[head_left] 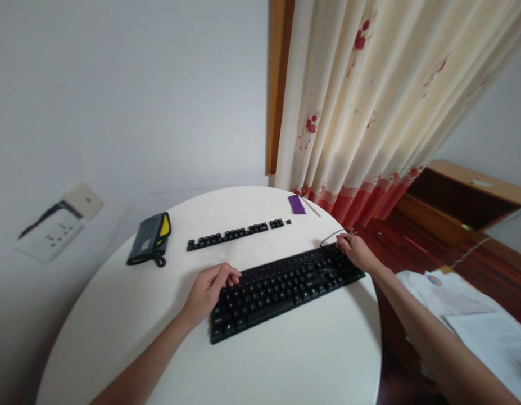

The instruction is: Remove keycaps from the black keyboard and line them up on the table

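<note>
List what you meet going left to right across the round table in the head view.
Grey-and-yellow pouch → left hand → purple slip → right hand. Keyboard and loose keycap row span the middle, so left out.

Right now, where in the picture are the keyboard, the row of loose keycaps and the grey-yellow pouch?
keyboard [285, 287]: head view, on the middle keys.
row of loose keycaps [226, 234]: head view, on the row's middle.
grey-yellow pouch [149, 233]: head view, on its grey cover.
</note>
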`<action>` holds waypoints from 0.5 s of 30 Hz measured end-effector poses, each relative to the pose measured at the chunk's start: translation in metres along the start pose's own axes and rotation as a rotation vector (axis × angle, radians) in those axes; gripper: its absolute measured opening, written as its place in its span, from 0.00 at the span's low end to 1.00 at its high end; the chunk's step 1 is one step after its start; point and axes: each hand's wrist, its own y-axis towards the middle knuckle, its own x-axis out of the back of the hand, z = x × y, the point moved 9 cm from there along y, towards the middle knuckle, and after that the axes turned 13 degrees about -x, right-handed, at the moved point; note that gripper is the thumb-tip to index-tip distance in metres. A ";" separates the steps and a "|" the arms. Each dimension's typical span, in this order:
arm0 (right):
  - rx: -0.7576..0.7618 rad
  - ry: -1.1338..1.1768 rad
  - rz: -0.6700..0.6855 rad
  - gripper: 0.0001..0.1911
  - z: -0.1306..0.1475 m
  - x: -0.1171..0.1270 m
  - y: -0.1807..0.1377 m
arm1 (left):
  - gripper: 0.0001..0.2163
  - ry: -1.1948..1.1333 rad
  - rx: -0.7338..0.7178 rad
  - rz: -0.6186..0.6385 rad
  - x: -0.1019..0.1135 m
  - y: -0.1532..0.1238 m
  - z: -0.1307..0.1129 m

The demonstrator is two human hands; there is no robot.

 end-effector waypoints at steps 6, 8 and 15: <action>-0.049 0.133 0.036 0.24 -0.015 0.002 0.006 | 0.20 -0.001 0.006 -0.008 0.000 0.000 -0.001; -0.068 0.170 0.044 0.24 -0.018 0.001 0.007 | 0.20 -0.001 0.003 -0.010 0.000 0.000 0.000; -0.162 0.283 0.048 0.27 -0.025 0.002 0.009 | 0.20 -0.005 -0.010 -0.012 0.000 0.000 -0.001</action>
